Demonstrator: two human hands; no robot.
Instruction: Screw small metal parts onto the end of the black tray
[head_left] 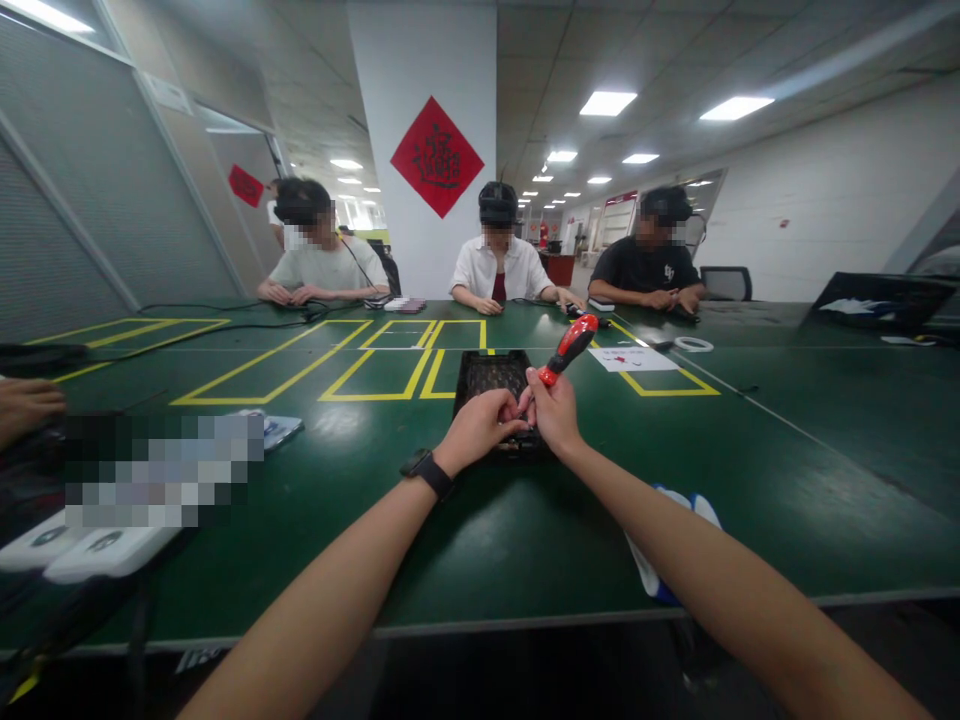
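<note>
A screwdriver [571, 348] with a red and black handle slants up to the right, its handle end raised above the table. My right hand [553, 410] is closed on it low down, near the shaft. Close beside it, my left hand [484, 425] has its fingertips pinched together by the lower end of the tool; whatever they hold is hidden or too small to name. Both hands are over an open black plastic case [459, 395] with a dark, uneven inside, partly covered by my hands. A dark watch band is on my left wrist.
Blue-and-white gloves [686, 505] lie beneath my right forearm. A printed sheet [632, 359] and a white ring [693, 344] are farther right. White devices [97, 545] and another person's hand [28, 408] are at the left. Several people sit across the green table [337, 590], which has yellow tape outlines.
</note>
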